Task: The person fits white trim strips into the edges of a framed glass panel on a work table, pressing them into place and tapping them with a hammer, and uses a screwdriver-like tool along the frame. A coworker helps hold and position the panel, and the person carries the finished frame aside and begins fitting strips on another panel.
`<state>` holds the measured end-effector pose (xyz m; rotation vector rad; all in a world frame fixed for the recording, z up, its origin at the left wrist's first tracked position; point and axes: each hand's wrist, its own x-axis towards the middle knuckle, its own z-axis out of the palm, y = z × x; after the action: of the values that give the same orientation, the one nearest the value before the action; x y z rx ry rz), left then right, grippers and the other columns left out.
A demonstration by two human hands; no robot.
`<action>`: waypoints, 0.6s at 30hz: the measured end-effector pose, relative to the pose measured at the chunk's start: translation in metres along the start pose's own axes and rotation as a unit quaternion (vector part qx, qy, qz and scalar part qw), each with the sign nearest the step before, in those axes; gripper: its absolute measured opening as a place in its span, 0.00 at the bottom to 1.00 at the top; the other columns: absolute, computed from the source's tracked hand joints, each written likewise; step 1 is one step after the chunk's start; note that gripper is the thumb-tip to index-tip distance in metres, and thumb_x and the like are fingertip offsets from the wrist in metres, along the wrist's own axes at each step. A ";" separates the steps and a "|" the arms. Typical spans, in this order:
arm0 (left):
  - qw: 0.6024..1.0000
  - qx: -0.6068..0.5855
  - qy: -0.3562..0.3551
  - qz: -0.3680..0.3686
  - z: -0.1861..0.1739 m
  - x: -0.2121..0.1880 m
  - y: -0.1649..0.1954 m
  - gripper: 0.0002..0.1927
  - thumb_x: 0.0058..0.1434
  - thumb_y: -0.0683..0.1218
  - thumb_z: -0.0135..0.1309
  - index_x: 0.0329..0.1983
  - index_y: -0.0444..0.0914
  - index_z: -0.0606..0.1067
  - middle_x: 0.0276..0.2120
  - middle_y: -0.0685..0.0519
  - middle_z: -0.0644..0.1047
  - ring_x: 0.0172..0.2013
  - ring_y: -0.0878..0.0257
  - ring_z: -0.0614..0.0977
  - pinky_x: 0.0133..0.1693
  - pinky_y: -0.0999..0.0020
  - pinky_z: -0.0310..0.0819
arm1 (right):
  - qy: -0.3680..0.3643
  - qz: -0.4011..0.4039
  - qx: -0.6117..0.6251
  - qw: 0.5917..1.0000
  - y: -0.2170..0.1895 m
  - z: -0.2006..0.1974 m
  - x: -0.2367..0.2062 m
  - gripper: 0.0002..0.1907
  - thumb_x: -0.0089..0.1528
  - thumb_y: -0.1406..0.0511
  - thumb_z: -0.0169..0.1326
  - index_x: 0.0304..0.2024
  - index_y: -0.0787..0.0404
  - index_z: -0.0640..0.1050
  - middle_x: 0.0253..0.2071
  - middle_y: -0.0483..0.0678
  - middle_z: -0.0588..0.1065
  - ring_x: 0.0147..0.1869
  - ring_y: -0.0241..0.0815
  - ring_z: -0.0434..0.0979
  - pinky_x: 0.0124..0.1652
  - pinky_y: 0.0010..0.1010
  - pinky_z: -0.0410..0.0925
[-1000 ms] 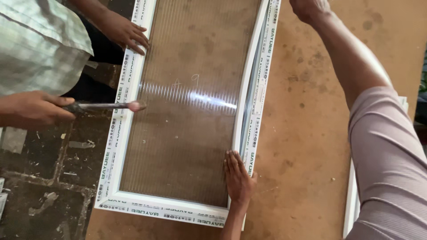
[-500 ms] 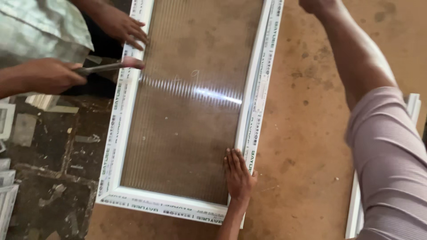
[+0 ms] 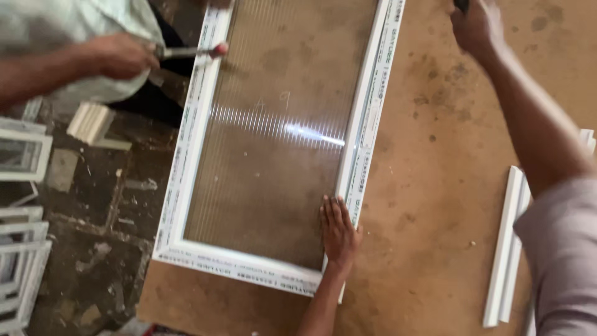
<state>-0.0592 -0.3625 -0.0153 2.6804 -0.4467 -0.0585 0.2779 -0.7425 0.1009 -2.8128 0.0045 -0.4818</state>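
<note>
Window frame of white plastic, glazed with a ribbed pane, shown lying flat on the brown counter; its left rail overhangs the counter's edge above the floor.

The left hand is laid palm down at the lower right corner, fingers straight and close together, on the glass and touching the right rail; nothing is held. This placement is unchanged from the earlier views.

The right hand, half a second ago cut off at the top edge, is now seen clear of the frame, above bare counter. Its fingers appear closed on a dark object, which is blurred and cropped, so its kind cannot be told.

A co-worker's hand presses a slim tool with a reddish tip against the left rail, nearer the upper corner than before. The co-worker's other hand is no longer in view.

White strips lie well apart on the right. The frame's top end is cut off.
</note>
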 end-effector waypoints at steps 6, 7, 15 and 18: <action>0.975 -0.216 -0.048 -0.007 0.018 -0.024 -0.045 0.54 0.53 0.57 0.65 0.74 0.27 0.52 0.70 0.27 0.57 0.70 0.32 0.59 0.69 0.45 0.53 | -0.297 0.312 0.283 0.857 -0.126 -0.054 -0.220 0.16 0.76 0.62 0.47 0.64 0.58 0.76 0.28 0.42 0.71 0.25 0.33 0.70 0.23 0.31 0.66; 0.978 -0.202 -0.048 0.018 0.017 -0.031 -0.067 0.43 0.63 0.54 0.59 0.75 0.33 0.57 0.72 0.33 0.59 0.72 0.37 0.59 0.70 0.45 0.55 | -0.347 0.303 0.278 0.843 -0.148 -0.064 -0.250 0.18 0.73 0.64 0.48 0.65 0.57 0.74 0.27 0.43 0.72 0.24 0.33 0.70 0.23 0.31 0.66; 0.995 0.011 0.081 -0.064 -0.027 -0.133 -0.149 0.27 0.64 0.39 0.51 0.68 0.32 0.68 0.72 0.42 0.64 0.73 0.42 0.60 0.70 0.41 0.55 | -0.422 -0.070 0.250 0.869 -0.271 -0.131 -0.416 0.28 0.68 0.62 0.53 0.70 0.60 0.67 0.34 0.60 0.78 0.31 0.60 0.78 0.31 0.47 0.71; 0.993 -0.003 0.092 -0.075 -0.027 -0.136 -0.147 0.27 0.62 0.36 0.49 0.67 0.33 0.69 0.71 0.43 0.64 0.73 0.44 0.61 0.71 0.42 0.56 | -0.424 -0.111 0.214 0.873 -0.295 -0.124 -0.428 0.29 0.68 0.63 0.52 0.71 0.62 0.64 0.35 0.62 0.78 0.30 0.63 0.77 0.30 0.50 0.70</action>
<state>-0.1413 -0.1821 -0.0551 2.6777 -0.1881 0.1422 -0.1801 -0.4721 0.1564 -2.3492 -0.5361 0.6625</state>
